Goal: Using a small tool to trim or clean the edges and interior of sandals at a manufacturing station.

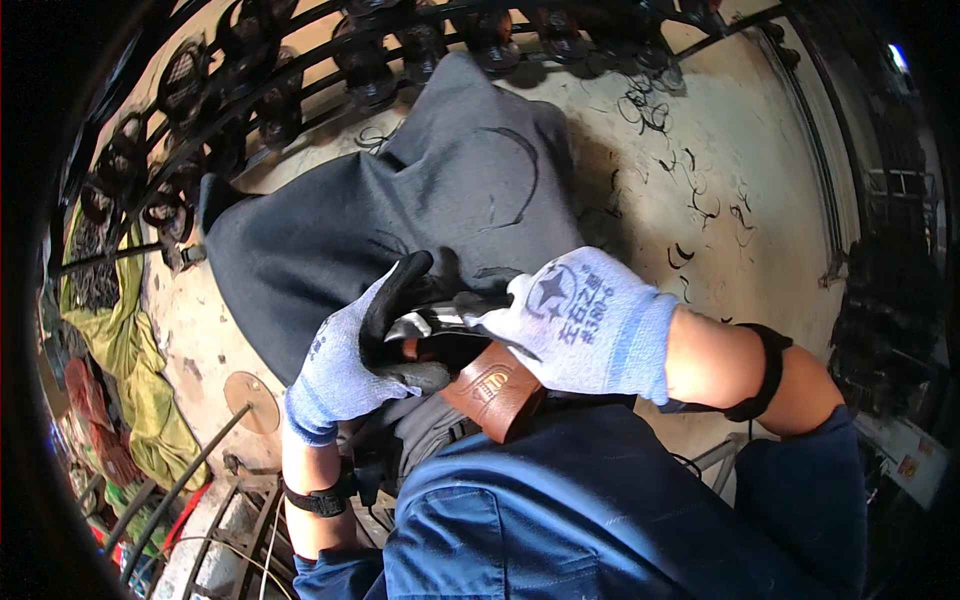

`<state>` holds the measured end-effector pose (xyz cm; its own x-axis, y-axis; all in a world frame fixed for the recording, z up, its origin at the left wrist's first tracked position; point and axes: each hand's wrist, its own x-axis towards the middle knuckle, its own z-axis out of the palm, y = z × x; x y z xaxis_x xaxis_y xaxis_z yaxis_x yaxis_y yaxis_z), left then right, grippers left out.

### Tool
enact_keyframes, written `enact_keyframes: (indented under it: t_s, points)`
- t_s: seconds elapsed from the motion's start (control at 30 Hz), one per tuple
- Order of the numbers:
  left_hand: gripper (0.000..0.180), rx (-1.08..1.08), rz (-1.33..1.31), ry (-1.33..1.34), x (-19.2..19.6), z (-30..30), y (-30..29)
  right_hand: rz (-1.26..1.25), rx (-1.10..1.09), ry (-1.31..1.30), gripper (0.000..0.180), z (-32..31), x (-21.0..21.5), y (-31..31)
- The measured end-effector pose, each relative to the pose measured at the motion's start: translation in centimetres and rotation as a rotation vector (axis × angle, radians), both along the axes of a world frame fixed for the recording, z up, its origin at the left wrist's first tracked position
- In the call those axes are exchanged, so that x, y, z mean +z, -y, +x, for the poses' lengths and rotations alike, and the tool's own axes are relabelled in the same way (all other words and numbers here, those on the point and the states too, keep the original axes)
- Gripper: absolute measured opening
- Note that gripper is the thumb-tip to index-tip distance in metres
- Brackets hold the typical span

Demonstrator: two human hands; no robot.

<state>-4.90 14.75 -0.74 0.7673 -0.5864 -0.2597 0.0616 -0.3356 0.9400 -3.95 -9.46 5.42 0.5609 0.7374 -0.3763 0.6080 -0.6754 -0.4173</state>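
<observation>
My left hand [345, 355], in a blue-grey glove with a black palm, curls around a dark, partly shiny metal tool [432, 322] at my waist. My right hand [580, 320], in a matching glove, closes on the same tool from the right. Just below the tool a brown leather holster [497, 392] hangs at my belt. Most of the tool is hidden by the two gloves. Black bands sit on both wrists. My dark grey trouser legs [420, 200] stretch away above the hands, and my blue jacket [600, 510] fills the lower frame.
The pale concrete floor [740, 170] carries several curled black wire scraps [690, 200]. A black ornamental iron railing [300, 90] arcs across the top left. Yellow-green cloth [130, 350], red coils and metal rods [190, 470] lie at the left.
</observation>
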Motion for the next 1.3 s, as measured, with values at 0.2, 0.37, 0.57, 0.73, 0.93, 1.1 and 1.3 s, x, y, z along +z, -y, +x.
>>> enact_keyframes:
  t_s: [0.2,0.37,0.57,0.73,0.93,1.1,1.3]
  points:
    - [0.086,0.186,0.038,0.019,-1.4,-4.0,-3.1,0.114,0.071,0.191,0.021,-0.4,1.2,2.3]
    - [0.085,0.287,0.135,0.079,-2.2,-4.3,-1.7,0.083,0.254,0.119,0.019,1.5,-1.1,-2.9]
    - [0.077,0.580,0.026,0.113,-2.3,-6.3,-2.5,0.341,-0.332,0.293,0.034,4.2,0.1,1.9]
    - [0.079,0.595,-0.029,0.175,-1.9,-3.7,-2.2,0.162,-0.336,-0.004,0.066,-1.2,2.0,8.4]
    - [0.077,0.564,-0.173,0.189,0.6,5.0,-2.4,0.503,-0.943,-0.363,0.049,-3.4,-7.4,11.5]
    - [0.058,0.905,-0.421,0.276,2.7,6.3,-3.9,1.099,-1.232,-0.601,0.021,3.0,-8.1,8.8]
    - [0.066,0.770,0.171,0.709,-0.6,3.0,-5.5,1.159,-1.635,-0.272,0.027,22.1,-11.9,4.0]
